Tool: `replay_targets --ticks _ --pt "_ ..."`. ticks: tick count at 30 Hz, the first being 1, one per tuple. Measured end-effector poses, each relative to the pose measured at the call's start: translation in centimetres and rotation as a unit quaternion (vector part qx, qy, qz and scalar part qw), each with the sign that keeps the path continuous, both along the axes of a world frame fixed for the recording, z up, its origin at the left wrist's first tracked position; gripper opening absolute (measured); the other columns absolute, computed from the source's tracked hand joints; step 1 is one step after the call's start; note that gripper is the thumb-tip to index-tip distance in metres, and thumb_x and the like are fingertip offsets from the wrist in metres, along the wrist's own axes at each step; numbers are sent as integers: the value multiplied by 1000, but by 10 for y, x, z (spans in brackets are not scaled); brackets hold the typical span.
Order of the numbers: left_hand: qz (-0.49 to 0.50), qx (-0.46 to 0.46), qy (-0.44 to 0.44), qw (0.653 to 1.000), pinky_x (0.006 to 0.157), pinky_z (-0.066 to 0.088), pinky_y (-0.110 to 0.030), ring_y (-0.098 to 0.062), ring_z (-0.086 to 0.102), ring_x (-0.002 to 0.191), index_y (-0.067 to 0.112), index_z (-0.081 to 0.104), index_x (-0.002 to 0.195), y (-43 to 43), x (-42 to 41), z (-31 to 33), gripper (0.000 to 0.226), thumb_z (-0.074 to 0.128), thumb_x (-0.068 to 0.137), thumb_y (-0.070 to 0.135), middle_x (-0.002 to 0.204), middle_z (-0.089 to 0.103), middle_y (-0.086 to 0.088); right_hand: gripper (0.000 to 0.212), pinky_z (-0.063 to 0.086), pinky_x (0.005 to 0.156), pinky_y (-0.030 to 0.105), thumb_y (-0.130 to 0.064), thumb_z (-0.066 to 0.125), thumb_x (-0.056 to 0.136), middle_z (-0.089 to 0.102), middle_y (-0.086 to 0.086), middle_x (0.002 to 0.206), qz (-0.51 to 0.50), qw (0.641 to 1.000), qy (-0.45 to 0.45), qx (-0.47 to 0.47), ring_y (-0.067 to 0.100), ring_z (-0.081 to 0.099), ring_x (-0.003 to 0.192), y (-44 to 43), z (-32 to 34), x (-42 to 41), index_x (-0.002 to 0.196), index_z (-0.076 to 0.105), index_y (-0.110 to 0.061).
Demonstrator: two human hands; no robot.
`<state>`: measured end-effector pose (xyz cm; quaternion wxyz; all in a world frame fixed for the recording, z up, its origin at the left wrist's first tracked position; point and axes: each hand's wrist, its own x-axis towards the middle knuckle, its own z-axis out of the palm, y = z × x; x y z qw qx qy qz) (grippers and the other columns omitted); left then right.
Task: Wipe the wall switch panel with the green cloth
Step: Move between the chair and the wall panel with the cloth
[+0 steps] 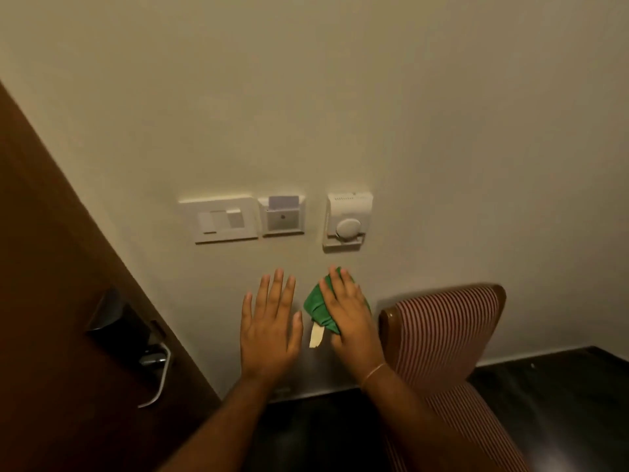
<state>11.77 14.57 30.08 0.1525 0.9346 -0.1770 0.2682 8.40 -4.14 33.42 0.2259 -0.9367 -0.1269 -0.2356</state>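
Observation:
A white wall switch panel [223,219] is mounted on the cream wall, left of a key-card holder [281,217] and a thermostat [347,220]. My right hand [350,315] holds a bunched green cloth [318,310] against the wall, below the thermostat and apart from the panel; a pale tag hangs from the cloth. My left hand [270,321] is flat with fingers spread, empty, just left of the cloth and below the key-card holder.
A brown wooden door [58,301] with a metal lever handle [156,366] stands at the left. A chair with red-and-white striped upholstery [442,338] is against the wall at the right. Dark floor lies below.

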Motion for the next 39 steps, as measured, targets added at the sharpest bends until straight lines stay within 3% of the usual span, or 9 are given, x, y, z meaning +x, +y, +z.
replay_targets --ticks 3,6,9,13,18,24,29,35,39 --pt "-10 48 72 996 136 27 -55 -38 46 164 7 47 171 -24 -21 -45 72 40 108 41 178 43 -17 75 23 132 46 -5 75 86 33 15 169 8 998 54 -34 28 17 163 -24 -58 -32 156 47 -6" --pt "-33 74 141 987 134 32 -58 -38 44 165 6 45 172 -43 -41 -82 72 38 111 43 179 42 -17 62 37 124 54 -14 55 91 41 16 165 -18 990 140 -7 35 33 157 -47 -104 -64 152 53 -5" --pt "-59 73 190 977 138 12 -47 -31 31 172 10 38 176 -66 -55 -115 72 37 112 44 184 32 -11 67 33 126 51 -16 50 87 38 15 167 -53 977 205 9 35 32 157 -74 -149 -86 154 51 -6" --pt "-103 113 241 958 137 16 -49 -31 28 171 11 38 176 -104 -77 -164 74 35 112 46 185 31 -10 76 34 125 58 0 69 82 33 18 168 -71 958 279 -4 42 25 157 -123 -215 -106 155 48 -4" --pt "-98 120 354 922 144 -1 -47 -21 -6 176 20 7 182 -160 -95 -222 77 13 113 55 190 -2 0 74 2 135 45 -14 56 101 3 11 176 -92 913 396 -30 31 -5 164 -181 -283 -121 166 21 -11" --pt "-108 153 373 909 142 6 -48 -25 17 176 14 30 180 -198 -119 -292 72 32 116 48 189 22 -7 74 -14 129 35 -17 49 104 -6 8 177 -85 878 467 -60 29 -9 165 -223 -365 -136 168 13 -14" --pt "-106 198 438 870 137 -23 -38 -17 -16 173 19 7 184 -212 -118 -338 80 9 113 56 192 -3 -1 74 -5 133 41 -15 54 104 -3 9 177 -81 867 490 -35 30 -6 165 -239 -416 -136 167 18 -11" --pt "-101 188 470 857 142 -14 -43 -20 -11 178 20 0 184 -223 -83 -360 72 30 123 44 192 -8 -1 69 6 135 48 -11 57 100 13 13 176 -138 871 469 39 34 5 165 -244 -455 -109 163 31 -6" --pt "-111 189 459 861 145 -5 -47 -21 -8 178 19 2 184 -215 -66 -366 71 31 123 44 192 -4 -2 81 -3 134 52 -29 52 106 -11 7 177 -138 839 526 -19 30 -11 165 -233 -476 -108 169 2 -17"
